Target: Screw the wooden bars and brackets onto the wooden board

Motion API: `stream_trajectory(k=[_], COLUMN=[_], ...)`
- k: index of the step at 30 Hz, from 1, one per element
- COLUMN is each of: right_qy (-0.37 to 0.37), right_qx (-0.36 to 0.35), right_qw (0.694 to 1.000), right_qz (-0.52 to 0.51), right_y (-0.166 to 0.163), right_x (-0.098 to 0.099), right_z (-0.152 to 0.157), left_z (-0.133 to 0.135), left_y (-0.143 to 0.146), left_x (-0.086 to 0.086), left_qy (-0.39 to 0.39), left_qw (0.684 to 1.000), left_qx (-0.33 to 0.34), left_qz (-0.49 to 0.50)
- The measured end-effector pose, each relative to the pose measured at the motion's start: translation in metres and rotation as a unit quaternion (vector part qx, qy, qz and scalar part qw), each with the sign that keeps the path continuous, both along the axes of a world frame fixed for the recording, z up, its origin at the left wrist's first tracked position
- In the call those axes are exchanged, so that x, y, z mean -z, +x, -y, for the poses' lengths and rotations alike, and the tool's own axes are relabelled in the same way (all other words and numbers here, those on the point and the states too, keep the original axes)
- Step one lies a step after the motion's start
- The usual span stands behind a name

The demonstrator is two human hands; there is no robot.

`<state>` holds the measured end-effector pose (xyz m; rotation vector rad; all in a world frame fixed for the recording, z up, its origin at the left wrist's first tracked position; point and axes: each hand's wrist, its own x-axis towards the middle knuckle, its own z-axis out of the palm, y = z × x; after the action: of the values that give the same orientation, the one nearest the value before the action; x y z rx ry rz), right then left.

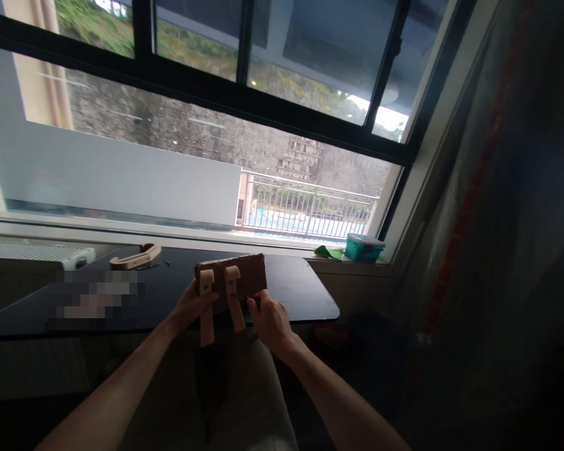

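Observation:
A brown board (pixel 247 272) with two pale wooden hook-shaped strips (pixel 232 300) hanging over its top edge stands upright at the near edge of the dark table (pixel 291 291). My left hand (pixel 190 307) grips the board's left end, beside the left strip. My right hand (pixel 267 316) is closed in a pinch against the board's lower right part, near the right strip; what the fingers hold is too small to make out.
A curved pale wooden piece (pixel 136 257) lies on the table's far left. A teal lidded container (pixel 364 247) and a green leaf (pixel 329 252) sit on the window sill. A large window fills the view ahead; a dark wall stands to the right.

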<state>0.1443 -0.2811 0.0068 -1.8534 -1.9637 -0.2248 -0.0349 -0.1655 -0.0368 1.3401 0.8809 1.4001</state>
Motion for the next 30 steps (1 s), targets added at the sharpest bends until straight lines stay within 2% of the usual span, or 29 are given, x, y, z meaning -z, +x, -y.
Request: stream_trajectory(k=[4,10,15,18,25,30], right_qy=[0.003,0.008,-0.007,-0.006,0.003,-0.002], right_qx=[-0.023,-0.112,-0.151,-0.134,-0.042,-0.053], right_qw=[1.000,0.989,0.982,0.987,0.999,0.998], right_qz=[-0.004,0.095,0.113,0.083,-0.015,0.018], right_y=[0.001,-0.002,-0.010,-0.010,-0.011,-0.012], right_x=[-0.005,-0.020,-0.019,-0.015,-0.002,-0.013], right_z=[0.003,0.010,0.012,0.009,0.004,0.008], left_z=[-0.003,-0.006,-0.004,-0.003,-0.001,-0.002], left_y=[-0.001,-0.002,0.000,0.000,-0.001,-0.001], left_x=[0.003,0.006,0.004,0.004,0.002,0.004], left_qy=[0.008,0.006,0.006,0.001,0.002,0.008], left_qw=[1.000,1.000,1.000,1.000,1.000,1.000], left_qx=[0.000,-0.006,-0.003,0.002,0.006,0.005], left_qz=[-0.008,-0.020,-0.012,-0.010,-0.013,-0.017])
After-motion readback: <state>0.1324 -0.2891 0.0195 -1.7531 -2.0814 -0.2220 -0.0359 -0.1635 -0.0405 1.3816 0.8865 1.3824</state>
